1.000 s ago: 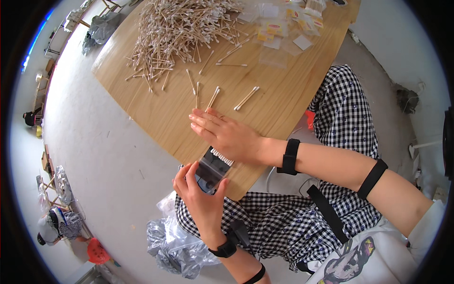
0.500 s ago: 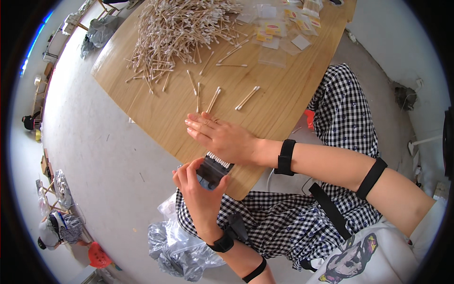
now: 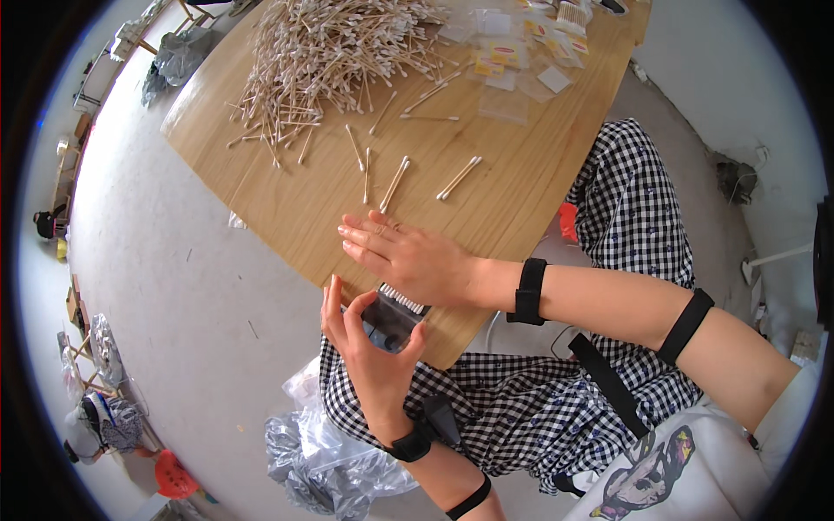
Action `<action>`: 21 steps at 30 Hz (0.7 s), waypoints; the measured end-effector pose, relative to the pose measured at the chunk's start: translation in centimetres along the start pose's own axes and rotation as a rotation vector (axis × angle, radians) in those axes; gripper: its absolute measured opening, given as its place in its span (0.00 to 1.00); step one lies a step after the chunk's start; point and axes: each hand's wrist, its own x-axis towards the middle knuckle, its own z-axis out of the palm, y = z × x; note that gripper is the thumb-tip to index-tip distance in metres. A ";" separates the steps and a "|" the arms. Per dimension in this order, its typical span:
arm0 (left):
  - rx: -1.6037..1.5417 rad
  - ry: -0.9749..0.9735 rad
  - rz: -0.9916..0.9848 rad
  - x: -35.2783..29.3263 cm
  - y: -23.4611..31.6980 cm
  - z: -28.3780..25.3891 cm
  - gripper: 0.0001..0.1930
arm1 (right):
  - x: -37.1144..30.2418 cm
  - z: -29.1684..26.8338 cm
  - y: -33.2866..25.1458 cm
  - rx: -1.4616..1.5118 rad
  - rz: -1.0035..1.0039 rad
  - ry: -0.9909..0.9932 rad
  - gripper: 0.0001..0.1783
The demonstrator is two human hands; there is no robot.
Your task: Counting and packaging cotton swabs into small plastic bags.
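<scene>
At the table's near edge lies a small dark case [image 3: 391, 324], with a row of cotton swabs [image 3: 402, 299] showing their white tips at its far end. My left hand [image 3: 375, 356] curves round the case, thumb on its right side and index fingertip at its left corner; the other fingers are raised away. Palm down, my right hand [image 3: 417, 260] stretches flat across the far part of the swab row and hides what lies beneath. Just past its fingertips are a pair of loose swabs [image 3: 395, 184] and, farther right, another pair [image 3: 459, 178].
A large heap of cotton swabs [image 3: 339, 52] covers the table's far left. Small clear bags [image 3: 504, 106] and printed cards [image 3: 508, 56] lie at the far right. Crumpled plastic [image 3: 321, 460] is on the floor beside my checkered lap. Another person [image 3: 109, 425] is at far left.
The outer fingers of my left hand have lifted and spread from the case. My right hand stays almost in place.
</scene>
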 end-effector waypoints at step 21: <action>-0.019 0.013 0.014 -0.3 -0.1 0.2 0.34 | 0.2 0.4 -0.2 0.043 -0.047 0.020 0.25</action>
